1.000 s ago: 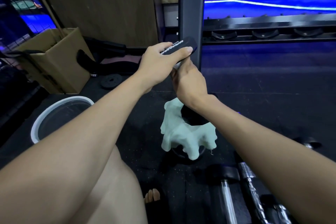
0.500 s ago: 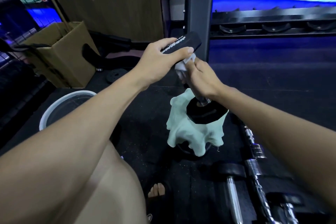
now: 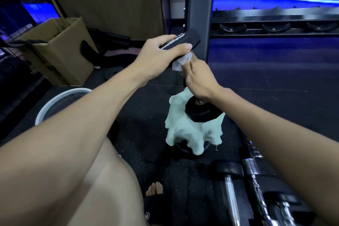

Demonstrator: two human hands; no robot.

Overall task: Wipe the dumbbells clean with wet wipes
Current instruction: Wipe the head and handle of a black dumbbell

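A black dumbbell (image 3: 190, 37) stands upright, and my left hand (image 3: 161, 51) grips its upper head from above. Just below that head, my right hand (image 3: 200, 79) is wrapped round the handle with a white wet wipe (image 3: 180, 62) bunched under its fingers. The handle itself is hidden by the hand. The dumbbell's lower head (image 3: 201, 113) rests on a pale green cloth (image 3: 183, 132) draped over a dark round object on the floor.
Several chrome-handled dumbbells (image 3: 231, 189) lie on the black floor at the lower right. A white-rimmed basin (image 3: 55, 104) and a cardboard box (image 3: 60, 47) stand on the left. A grey rack post (image 3: 200, 5) rises just behind the hands. My foot (image 3: 155, 189) is below.
My right hand has slid a little down the handle, and the white wipe now shows above its fingers. My left hand keeps its grip on the top head.
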